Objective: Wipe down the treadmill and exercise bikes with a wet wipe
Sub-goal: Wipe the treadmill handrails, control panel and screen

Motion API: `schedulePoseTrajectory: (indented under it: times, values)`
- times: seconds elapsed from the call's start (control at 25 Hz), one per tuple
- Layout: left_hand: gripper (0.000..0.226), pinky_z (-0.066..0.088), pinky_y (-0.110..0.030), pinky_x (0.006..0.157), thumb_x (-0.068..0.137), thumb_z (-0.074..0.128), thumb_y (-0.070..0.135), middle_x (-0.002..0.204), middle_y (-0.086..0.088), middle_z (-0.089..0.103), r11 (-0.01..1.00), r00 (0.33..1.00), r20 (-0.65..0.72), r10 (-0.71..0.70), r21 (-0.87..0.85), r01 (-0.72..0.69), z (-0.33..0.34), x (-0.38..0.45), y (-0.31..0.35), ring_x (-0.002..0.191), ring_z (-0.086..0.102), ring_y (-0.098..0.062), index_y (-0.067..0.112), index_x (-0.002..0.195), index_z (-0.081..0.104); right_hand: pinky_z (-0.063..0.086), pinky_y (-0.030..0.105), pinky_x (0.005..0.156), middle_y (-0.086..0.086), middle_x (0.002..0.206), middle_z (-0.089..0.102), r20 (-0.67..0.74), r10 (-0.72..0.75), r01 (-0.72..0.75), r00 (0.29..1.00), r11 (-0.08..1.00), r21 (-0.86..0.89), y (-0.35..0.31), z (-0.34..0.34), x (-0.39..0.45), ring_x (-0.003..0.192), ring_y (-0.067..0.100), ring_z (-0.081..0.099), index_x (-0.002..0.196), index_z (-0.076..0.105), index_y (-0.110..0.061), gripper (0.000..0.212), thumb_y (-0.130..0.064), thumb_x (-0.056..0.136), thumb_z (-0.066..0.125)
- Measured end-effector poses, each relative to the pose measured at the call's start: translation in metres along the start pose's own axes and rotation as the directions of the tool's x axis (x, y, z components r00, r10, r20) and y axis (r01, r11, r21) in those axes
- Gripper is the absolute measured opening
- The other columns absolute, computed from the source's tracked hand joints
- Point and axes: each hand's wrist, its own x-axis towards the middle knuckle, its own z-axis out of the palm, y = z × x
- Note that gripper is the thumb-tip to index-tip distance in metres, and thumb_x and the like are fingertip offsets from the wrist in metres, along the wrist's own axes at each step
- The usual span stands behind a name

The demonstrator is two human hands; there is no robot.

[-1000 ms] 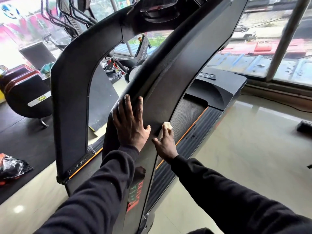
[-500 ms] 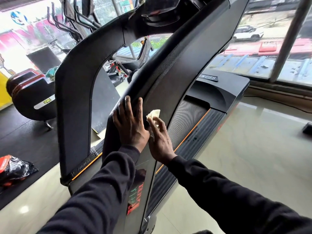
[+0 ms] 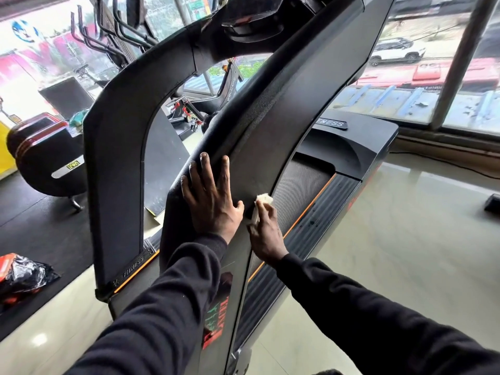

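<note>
Here we face a black treadmill from its side. Our left hand lies flat, fingers straight, bracing on the upright. Just beside it, our right hand pinches a small crumpled wipe against the same upright's edge. The wipe looks soft, light and damp, best bunched under the fingertips; the treadmill seems heavy and rigid, likely steady under firm rubbing.

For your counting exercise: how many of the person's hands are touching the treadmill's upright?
2. The left hand lies flat on the upright; the right hand presses a wet wipe against its edge, beside the belt.
</note>
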Motion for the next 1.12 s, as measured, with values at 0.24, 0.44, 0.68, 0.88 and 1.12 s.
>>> schedulePoseTrajectory:
  times: [0.24,0.44,0.68,0.88,1.12]
  values:
    - [0.111,0.022,-0.057,0.112,0.055,0.086,0.044,0.156,-0.02,0.026,1.0,1.0,-0.012,-0.012,-0.004,0.012,0.002,0.001,0.0,0.139,0.026,-0.041,0.02,0.15,0.034,0.03,0.03,0.109,0.015,0.146,0.027,-0.054,-0.027,0.027,0.998,1.0,0.0,-0.007,-0.011,0.015,0.133,0.029,0.034,0.152,0.023,-0.009,0.069,-0.009,0.09,0.053]
    - [0.106,0.02,-0.057,0.112,0.06,0.083,0.046,0.156,-0.022,0.027,1.0,0.999,-0.032,-0.003,-0.002,0.003,0.003,0.0,0.0,0.14,0.026,-0.042,0.019,0.151,0.034,0.018,0.026,0.118,0.021,0.151,0.022,-0.111,-0.216,0.21,0.97,0.976,-0.059,-0.012,-0.013,0.024,0.141,0.028,0.022,0.152,0.021,-0.005,0.076,-0.003,0.082,0.051]
    - [0.105,0.02,-0.057,0.113,0.06,0.082,0.044,0.156,-0.022,0.027,1.0,1.0,-0.02,-0.012,0.01,0.012,0.003,0.0,0.001,0.141,0.028,-0.043,0.019,0.15,0.035,0.018,0.016,0.112,0.02,0.148,0.024,-0.113,-0.103,0.103,0.988,0.995,-0.002,-0.001,-0.012,0.026,0.135,0.024,0.026,0.151,0.021,-0.001,0.073,0.004,0.084,0.051]
    - [0.105,0.02,-0.057,0.114,0.06,0.081,0.045,0.156,-0.022,0.028,1.0,1.0,-0.029,-0.009,0.016,0.009,0.003,0.0,0.001,0.141,0.027,-0.042,0.02,0.151,0.034,0.036,0.025,0.099,0.009,0.145,0.034,-0.027,0.007,-0.005,1.0,0.999,0.054,0.015,0.005,0.0,0.127,0.02,0.041,0.148,0.036,-0.012,0.061,-0.006,0.09,0.055]
    - [0.108,0.017,-0.056,0.114,0.059,0.082,0.047,0.157,-0.021,0.028,1.0,1.0,-0.004,-0.007,0.019,0.008,0.002,0.001,0.0,0.141,0.029,-0.043,0.021,0.152,0.031,0.043,0.017,0.085,0.014,0.114,0.065,-0.008,0.231,-0.227,0.973,0.961,0.157,0.033,0.028,-0.016,0.101,0.027,0.064,0.115,0.067,-0.004,0.025,-0.01,0.09,0.062]
